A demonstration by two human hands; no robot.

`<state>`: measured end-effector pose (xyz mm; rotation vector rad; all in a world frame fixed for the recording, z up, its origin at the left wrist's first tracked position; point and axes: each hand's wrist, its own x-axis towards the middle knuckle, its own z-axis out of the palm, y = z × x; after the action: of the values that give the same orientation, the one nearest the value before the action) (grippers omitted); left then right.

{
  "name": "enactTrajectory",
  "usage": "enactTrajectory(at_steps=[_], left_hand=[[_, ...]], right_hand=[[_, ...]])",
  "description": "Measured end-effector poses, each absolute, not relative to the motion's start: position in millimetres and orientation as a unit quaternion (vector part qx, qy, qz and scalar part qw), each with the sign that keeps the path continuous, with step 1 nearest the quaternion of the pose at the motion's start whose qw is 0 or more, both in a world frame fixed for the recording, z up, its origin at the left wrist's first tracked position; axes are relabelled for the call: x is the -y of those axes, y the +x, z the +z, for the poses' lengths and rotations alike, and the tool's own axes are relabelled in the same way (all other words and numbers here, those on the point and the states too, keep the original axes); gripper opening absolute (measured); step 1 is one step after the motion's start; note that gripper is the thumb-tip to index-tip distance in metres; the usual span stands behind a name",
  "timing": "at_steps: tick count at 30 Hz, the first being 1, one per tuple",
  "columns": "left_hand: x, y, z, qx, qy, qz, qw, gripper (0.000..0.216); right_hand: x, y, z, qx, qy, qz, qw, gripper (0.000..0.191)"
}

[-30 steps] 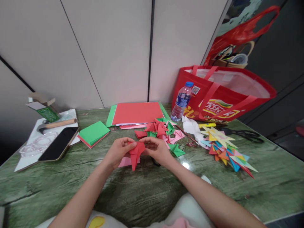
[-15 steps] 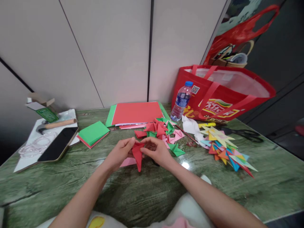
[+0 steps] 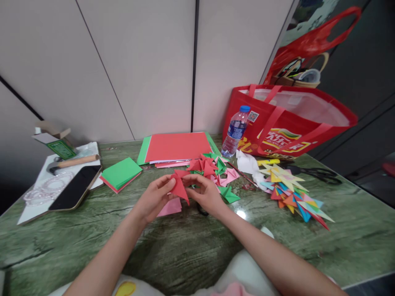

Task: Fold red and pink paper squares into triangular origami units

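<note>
A folded red paper piece point(image 3: 179, 187) is held just above the green table point(image 3: 185, 246), pinched from both sides. My left hand point(image 3: 153, 198) grips its left edge with closed fingers. My right hand point(image 3: 204, 192) pinches its right side, thumb on top. A pink paper sheet point(image 3: 170, 207) lies flat beneath my hands. Just beyond them sits a pile of folded red, green and pink triangles point(image 3: 212, 169).
Green square sheets point(image 3: 121, 173) and large red sheets point(image 3: 177, 146) lie further back. A black phone point(image 3: 76, 187), beads and a hammer point(image 3: 72, 162) rest at left. At right are multicoloured folded pieces point(image 3: 294, 195), scissors point(image 3: 317, 174), a water bottle point(image 3: 236, 130) and a red bag point(image 3: 290, 123).
Both hands folded the red piece narrower, then lifted and tilted it; its point, which hung straight down, now slants lower right. The pink sheet shows more.
</note>
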<state>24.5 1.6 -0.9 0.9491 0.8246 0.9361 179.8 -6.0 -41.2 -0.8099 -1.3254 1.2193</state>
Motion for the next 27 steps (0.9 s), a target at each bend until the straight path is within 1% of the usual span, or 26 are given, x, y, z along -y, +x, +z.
enactTrajectory(at_steps=[4,8,10,12,15,19,21,24,27], left_hand=[[0.7,28.1,-2.7,-0.376,0.483,0.401,0.682,0.024],[1.7,30.4,-4.2,-0.409,0.569,0.403,0.588,0.027],[1.8,30.4,-4.5,-0.417,0.586,0.415,0.557,0.026],[2.5,30.6,-4.6,-0.415,0.578,0.424,0.56,0.025],[4.2,31.9,-4.4,-0.416,0.558,0.436,0.571,0.019],[4.5,33.1,-3.7,-0.416,0.561,0.453,0.555,0.013],[3.2,32.2,-3.7,-0.415,0.56,0.462,0.549,0.013],[0.7,29.5,-3.8,-0.413,0.543,0.479,0.552,0.015],[0.0,26.8,-1.8,-0.414,0.547,0.473,0.553,0.021]], right_hand=[[8.0,180.7,-37.4,0.58,-0.341,0.487,0.557,0.03],[8.4,181.7,-35.8,0.582,-0.32,0.487,0.568,0.023],[8.7,181.1,-35.9,0.579,-0.306,0.498,0.569,0.019],[8.9,179.8,-36.3,0.57,-0.3,0.51,0.57,0.022],[8.3,179.1,-36.5,0.545,-0.306,0.522,0.58,0.033],[6.6,181.5,-35.4,0.543,-0.337,0.513,0.573,0.025],[6.5,182.4,-34.7,0.539,-0.354,0.514,0.566,0.025],[6.7,182.0,-34.5,0.515,-0.359,0.538,0.563,0.026],[6.1,181.3,-36.1,0.489,-0.35,0.564,0.566,0.023]])
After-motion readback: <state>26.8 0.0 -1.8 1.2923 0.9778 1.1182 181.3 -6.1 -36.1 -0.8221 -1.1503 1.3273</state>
